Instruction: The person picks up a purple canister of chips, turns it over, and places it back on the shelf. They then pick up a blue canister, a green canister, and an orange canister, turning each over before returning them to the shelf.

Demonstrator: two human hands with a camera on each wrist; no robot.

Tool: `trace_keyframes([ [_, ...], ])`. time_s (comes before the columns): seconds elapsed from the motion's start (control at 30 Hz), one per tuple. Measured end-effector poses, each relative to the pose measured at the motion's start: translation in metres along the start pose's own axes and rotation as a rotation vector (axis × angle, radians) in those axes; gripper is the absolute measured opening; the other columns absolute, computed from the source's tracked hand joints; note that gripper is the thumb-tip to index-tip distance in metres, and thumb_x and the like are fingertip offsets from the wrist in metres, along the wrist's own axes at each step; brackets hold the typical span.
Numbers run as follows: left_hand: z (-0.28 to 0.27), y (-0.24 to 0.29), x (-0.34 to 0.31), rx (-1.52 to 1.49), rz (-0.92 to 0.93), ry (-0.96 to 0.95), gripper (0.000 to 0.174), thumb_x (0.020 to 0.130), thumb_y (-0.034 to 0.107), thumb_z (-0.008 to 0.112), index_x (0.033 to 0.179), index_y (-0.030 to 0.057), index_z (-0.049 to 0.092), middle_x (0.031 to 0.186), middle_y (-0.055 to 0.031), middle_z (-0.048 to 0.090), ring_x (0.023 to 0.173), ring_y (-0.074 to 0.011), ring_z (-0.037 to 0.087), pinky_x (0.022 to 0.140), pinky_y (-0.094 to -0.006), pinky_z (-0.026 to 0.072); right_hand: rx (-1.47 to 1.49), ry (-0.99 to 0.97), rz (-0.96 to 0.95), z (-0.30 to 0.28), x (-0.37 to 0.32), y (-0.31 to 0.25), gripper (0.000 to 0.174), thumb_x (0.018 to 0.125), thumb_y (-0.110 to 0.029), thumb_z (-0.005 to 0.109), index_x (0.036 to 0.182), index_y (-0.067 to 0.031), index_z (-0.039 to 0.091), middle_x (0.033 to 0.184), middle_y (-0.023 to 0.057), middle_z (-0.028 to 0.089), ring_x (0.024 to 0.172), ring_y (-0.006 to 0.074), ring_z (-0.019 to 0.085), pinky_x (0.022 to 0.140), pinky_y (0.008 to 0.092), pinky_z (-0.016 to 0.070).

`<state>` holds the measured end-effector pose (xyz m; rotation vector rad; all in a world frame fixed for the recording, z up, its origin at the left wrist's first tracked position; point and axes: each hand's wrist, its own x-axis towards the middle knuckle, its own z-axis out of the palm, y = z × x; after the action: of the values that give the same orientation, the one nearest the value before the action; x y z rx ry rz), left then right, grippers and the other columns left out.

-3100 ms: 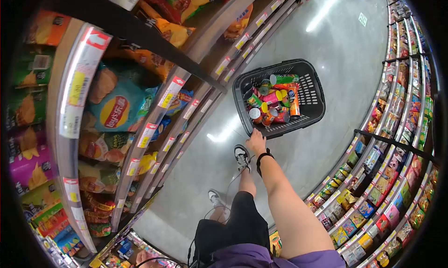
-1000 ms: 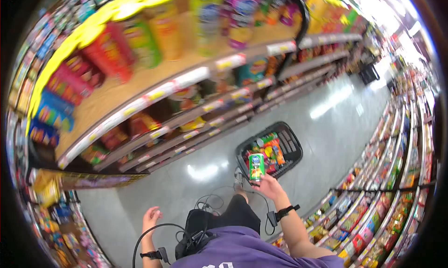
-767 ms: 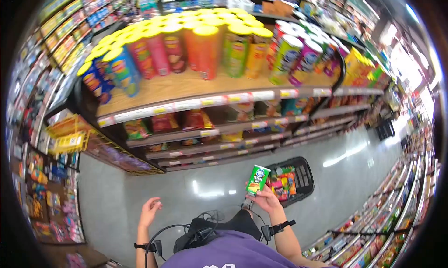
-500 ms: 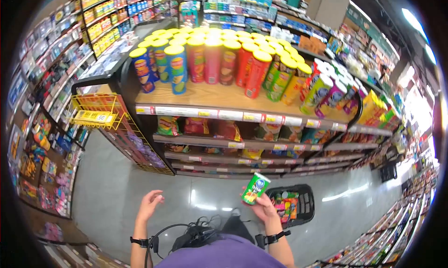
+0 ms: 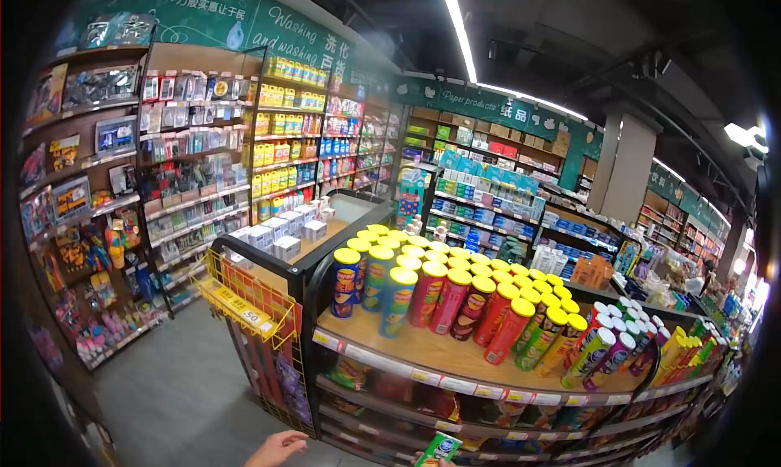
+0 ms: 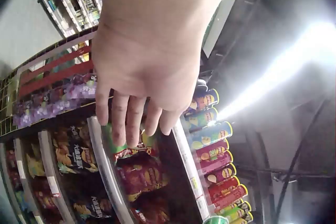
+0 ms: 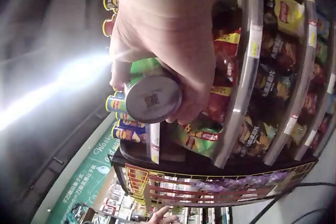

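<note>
My right hand (image 7: 165,40) grips a green can (image 7: 153,99), its metal base facing the right wrist camera. In the head view that green can (image 5: 440,449) shows at the bottom edge, with only a bit of the hand visible. My left hand (image 5: 277,450) holds nothing, low and left of the can. Seen from the left wrist, the hand (image 6: 147,77) hangs with its fingers extended in front of the shelves. Yellow-lidded chip cans (image 5: 511,330) stand in rows on the wooden top shelf (image 5: 382,342).
White-lidded cans (image 5: 587,358) stand further right on that shelf. A yellow wire rack (image 5: 244,304) covers the shelf end. Small white boxes (image 5: 286,247) sit on a counter behind. Stocked shelves (image 5: 195,150) line the left, beyond the grey floor (image 5: 163,377).
The head view has tilted up from basket and floor toward the shelves. Earlier my right hand reached to the basket's edge; afterwards it held the green can. The basket has left view.
</note>
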<state>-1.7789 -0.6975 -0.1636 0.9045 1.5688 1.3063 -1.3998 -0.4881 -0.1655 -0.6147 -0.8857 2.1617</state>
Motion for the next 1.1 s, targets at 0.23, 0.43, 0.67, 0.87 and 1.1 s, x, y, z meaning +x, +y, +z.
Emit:
trace_keyframes([
  [0.23, 0.04, 0.062, 0.039, 0.11, 0.083, -0.048, 0.035, 0.103, 0.021, 0.07, 0.132, 0.0014, 0.068, 0.113, -0.0063, 0.075, 0.1, -0.0138, 0.07, 0.092, -0.0309, 0.0543, -0.031, -0.082, -0.039, 0.01, 0.05, -0.028, 0.072, 0.097, -0.045, 0.071, 0.148, -0.0001, 0.049, 0.134, 0.0193, 0.066, 0.122, 0.0369, 0.067, 0.111, 0.0539, 0.0504],
  [0.43, 0.065, 0.107, 0.072, -0.021, 0.122, -0.101, 0.03, 0.102, 0.011, 0.066, 0.13, -0.0004, 0.066, 0.107, -0.0089, 0.075, 0.102, -0.0176, 0.071, 0.095, -0.0328, 0.0544, 0.087, -0.208, -0.11, 0.068, 0.058, -0.103, 0.071, 0.093, -0.049, 0.075, 0.137, 0.0033, 0.056, 0.123, 0.016, 0.07, 0.105, 0.0281, 0.072, 0.096, 0.0422, 0.0581],
  [0.67, 0.09, 0.113, 0.111, -0.09, 0.104, -0.233, 0.03, 0.102, 0.01, 0.066, 0.13, -0.0016, 0.065, 0.108, -0.011, 0.075, 0.102, -0.0203, 0.071, 0.095, -0.0344, 0.0551, 0.01, -0.151, -0.104, 0.055, 0.062, -0.1, 0.075, 0.091, -0.049, 0.076, 0.142, -0.0006, 0.051, 0.128, 0.0165, 0.067, 0.111, 0.0285, 0.071, 0.097, 0.0423, 0.0564],
  [0.87, 0.088, 0.121, 0.167, -0.097, 0.137, -0.373, 0.029, 0.103, 0.01, 0.065, 0.129, -0.0025, 0.065, 0.106, -0.0116, 0.074, 0.1, -0.0201, 0.071, 0.094, -0.0343, 0.0558, -0.056, 0.01, -0.133, 0.067, 0.052, -0.105, 0.079, 0.088, -0.047, 0.08, 0.144, -0.0001, 0.05, 0.13, 0.0167, 0.068, 0.113, 0.0288, 0.071, 0.101, 0.0426, 0.0546],
  [1.1, 0.094, 0.129, 0.201, -0.131, 0.176, -0.525, 0.03, 0.103, 0.011, 0.064, 0.13, -0.0026, 0.065, 0.107, -0.0129, 0.074, 0.099, -0.0207, 0.07, 0.093, -0.0345, 0.0556, -0.101, 0.149, -0.199, 0.072, 0.032, -0.096, 0.077, 0.089, -0.043, 0.08, 0.145, 0.0005, 0.049, 0.131, 0.0172, 0.067, 0.115, 0.0296, 0.07, 0.103, 0.0434, 0.0543],
])
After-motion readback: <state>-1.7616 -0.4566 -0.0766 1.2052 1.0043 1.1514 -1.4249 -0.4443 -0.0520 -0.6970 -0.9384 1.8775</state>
